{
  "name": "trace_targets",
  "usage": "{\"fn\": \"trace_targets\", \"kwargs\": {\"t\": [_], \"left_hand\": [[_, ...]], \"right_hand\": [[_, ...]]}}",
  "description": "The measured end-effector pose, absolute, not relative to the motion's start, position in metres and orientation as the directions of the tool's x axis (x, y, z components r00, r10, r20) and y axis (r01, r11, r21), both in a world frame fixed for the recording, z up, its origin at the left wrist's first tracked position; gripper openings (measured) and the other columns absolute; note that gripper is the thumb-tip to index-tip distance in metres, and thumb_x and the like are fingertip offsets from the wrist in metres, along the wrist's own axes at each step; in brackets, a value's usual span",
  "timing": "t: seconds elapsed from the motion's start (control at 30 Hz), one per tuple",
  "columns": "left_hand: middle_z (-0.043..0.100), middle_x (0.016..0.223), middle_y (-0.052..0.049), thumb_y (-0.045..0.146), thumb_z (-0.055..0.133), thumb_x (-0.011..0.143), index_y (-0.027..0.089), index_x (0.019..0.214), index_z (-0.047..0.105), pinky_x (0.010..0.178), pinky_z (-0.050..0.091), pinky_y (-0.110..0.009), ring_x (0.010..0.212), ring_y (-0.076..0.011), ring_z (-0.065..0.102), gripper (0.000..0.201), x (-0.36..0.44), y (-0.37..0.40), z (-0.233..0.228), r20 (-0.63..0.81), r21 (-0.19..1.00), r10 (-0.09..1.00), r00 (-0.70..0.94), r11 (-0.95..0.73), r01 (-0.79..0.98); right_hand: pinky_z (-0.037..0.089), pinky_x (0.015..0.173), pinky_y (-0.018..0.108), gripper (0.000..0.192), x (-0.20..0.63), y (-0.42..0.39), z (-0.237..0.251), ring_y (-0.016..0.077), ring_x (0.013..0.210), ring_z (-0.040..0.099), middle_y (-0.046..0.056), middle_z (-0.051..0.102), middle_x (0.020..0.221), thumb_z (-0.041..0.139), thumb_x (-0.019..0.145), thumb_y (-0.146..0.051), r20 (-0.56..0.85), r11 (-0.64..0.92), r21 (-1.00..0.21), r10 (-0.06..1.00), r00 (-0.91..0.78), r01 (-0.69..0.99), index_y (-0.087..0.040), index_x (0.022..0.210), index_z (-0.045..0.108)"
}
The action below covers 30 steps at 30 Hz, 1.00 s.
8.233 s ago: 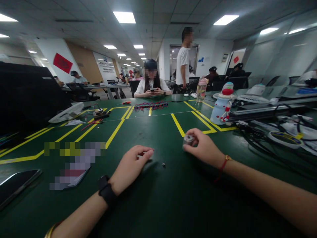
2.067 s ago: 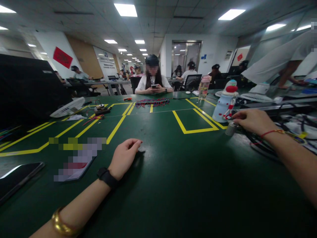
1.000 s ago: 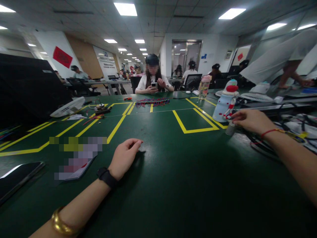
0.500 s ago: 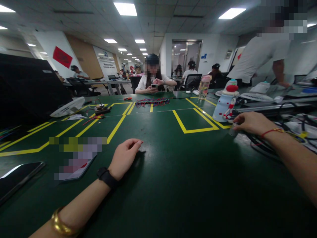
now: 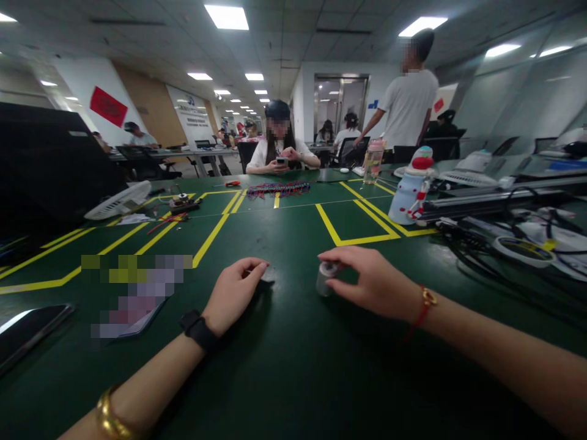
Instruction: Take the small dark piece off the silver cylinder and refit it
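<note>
My right hand (image 5: 373,281) grips a small clear bottle (image 5: 323,286) near its top, between thumb and fingers. The bottle is upright over the green table (image 5: 293,379), close to its surface; I cannot tell whether it touches. To its left, my left hand (image 5: 236,293) rests low over the table, thumb and fingertips pinched together. Whatever lies in that pinch, if anything, is too small or hidden to name. A gap of bare table separates the two hands.
A light-blue water bottle (image 5: 403,198) and a heap of black cables (image 5: 472,250) lie right. Bundled wires (image 5: 277,189) sit at the far side, before a seated person (image 5: 277,150). On the left are a phone (image 5: 32,336) and a partly blurred flat packet (image 5: 142,315).
My right hand has moved left from beside the cables to mid-table, bringing the small bottle. My left hand has hardly moved. The standing person behind has shifted left.
</note>
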<state>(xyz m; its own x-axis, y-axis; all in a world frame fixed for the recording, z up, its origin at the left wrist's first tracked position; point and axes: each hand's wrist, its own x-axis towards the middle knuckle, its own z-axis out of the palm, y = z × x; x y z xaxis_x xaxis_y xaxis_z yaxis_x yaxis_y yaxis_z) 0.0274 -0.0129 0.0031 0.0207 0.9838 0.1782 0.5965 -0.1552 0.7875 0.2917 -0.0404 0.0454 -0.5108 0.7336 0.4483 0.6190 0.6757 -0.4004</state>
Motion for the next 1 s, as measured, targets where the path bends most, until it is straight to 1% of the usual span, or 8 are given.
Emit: {"fn": "trace_targets", "kwargs": {"t": [0.07,0.13,0.27,0.37,0.53,0.7,0.87,1.0], "left_hand": [[0.067,0.085,-0.002,0.047,0.05,0.081,0.021,0.095,0.066,0.066,0.042,-0.029,0.074,-0.0182,0.058,0.033,0.031,-0.017,0.006,0.174,0.792,0.983,0.061,-0.177,0.584],[0.067,0.091,-0.002,0.044,0.049,0.083,0.022,0.097,0.065,0.069,0.043,-0.03,0.078,-0.0182,0.059,0.031,0.037,-0.023,0.011,0.206,0.793,0.972,0.11,-0.232,0.564],[0.062,0.101,-0.002,0.038,0.047,0.086,0.026,0.1,0.066,0.078,0.043,-0.03,0.091,-0.0175,0.056,0.026,0.055,-0.041,0.025,0.34,0.72,0.905,0.256,-0.425,0.548],[0.06,0.098,-0.002,0.035,0.05,0.086,0.027,0.097,0.067,0.081,0.042,-0.03,0.092,-0.0166,0.055,0.023,0.071,-0.05,0.033,0.364,0.689,0.863,0.351,-0.503,0.522],[0.058,0.092,-0.003,0.039,0.051,0.084,0.025,0.086,0.069,0.073,0.043,-0.03,0.084,-0.0168,0.056,0.023,0.079,-0.048,0.037,0.342,0.703,0.892,0.297,-0.452,0.548],[0.057,0.097,-0.003,0.041,0.052,0.083,0.027,0.092,0.069,0.073,0.043,-0.031,0.085,-0.0179,0.055,0.024,0.077,-0.045,0.036,0.3,0.694,0.901,0.314,-0.432,0.575],[0.056,0.091,-0.002,0.037,0.051,0.084,0.025,0.085,0.069,0.075,0.042,-0.029,0.084,-0.0159,0.054,0.021,0.081,-0.048,0.038,0.364,0.664,0.876,0.317,-0.483,0.571],[0.057,0.093,-0.003,0.038,0.05,0.085,0.024,0.089,0.067,0.069,0.042,-0.028,0.082,-0.0157,0.054,0.023,0.075,-0.046,0.038,0.424,0.663,0.877,0.224,-0.47,0.582]], "right_hand": [[0.045,0.09,0.029,0.037,0.271,-0.051,0.038,0.0134,0.1,0.055,0.005,0.061,0.109,0.054,0.078,-0.02,0.467,0.731,-0.389,0.681,-0.565,0.56,-0.017,0.115,0.057],[0.045,0.091,0.03,0.04,0.262,-0.055,0.029,0.0135,0.103,0.054,0.005,0.059,0.113,0.053,0.079,-0.018,0.47,0.73,-0.439,0.683,-0.559,0.524,-0.018,0.119,0.053],[0.05,0.081,0.026,0.06,0.263,-0.05,0.008,0.0121,0.098,0.057,0.008,0.057,0.115,0.06,0.075,-0.021,0.426,0.59,-0.698,0.797,-0.428,0.405,-0.019,0.13,0.035],[0.05,0.081,0.028,0.067,0.264,-0.047,-0.002,0.0112,0.089,0.059,0.007,0.06,0.106,0.065,0.072,-0.022,0.345,0.495,-0.799,0.843,-0.413,0.343,-0.019,0.129,0.031],[0.049,0.081,0.031,0.063,0.263,-0.047,-0.003,0.0121,0.088,0.058,0.006,0.06,0.105,0.065,0.072,-0.023,0.326,0.485,-0.807,0.842,-0.43,0.337,-0.019,0.126,0.034],[0.049,0.082,0.03,0.06,0.263,-0.046,-0.003,0.0125,0.09,0.058,0.007,0.06,0.105,0.065,0.072,-0.024,0.343,0.507,-0.79,0.832,-0.436,0.344,-0.019,0.125,0.036],[0.048,0.081,0.03,0.056,0.263,-0.046,-0.001,0.0129,0.091,0.057,0.007,0.059,0.106,0.064,0.073,-0.023,0.351,0.526,-0.769,0.823,-0.447,0.364,-0.018,0.123,0.039],[0.048,0.08,0.029,0.054,0.263,-0.048,0.0,0.0129,0.091,0.057,0.006,0.059,0.105,0.063,0.073,-0.023,0.373,0.545,-0.744,0.819,-0.435,0.387,-0.018,0.122,0.042]]}}
